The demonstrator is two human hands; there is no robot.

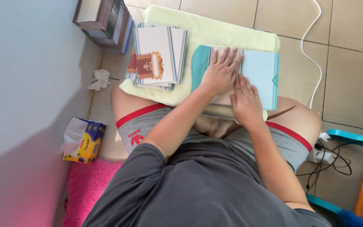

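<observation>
Hands pressing flat, fingers spread, pinching nothing: left hand (220, 72) and right hand (245, 103) both lying on pale blue folded card with teal border (260, 71), card resting on pale yellow cushion (215, 33) across lap; stack of white patterned cards (158, 56) sitting just beside, on cushion's left part

L hand (220, 70) flat, fingers spread, R hand (245, 102) flat beside it

Teal-edged pale card (259, 75) lies flat on yellow cushion (215, 33).
</observation>
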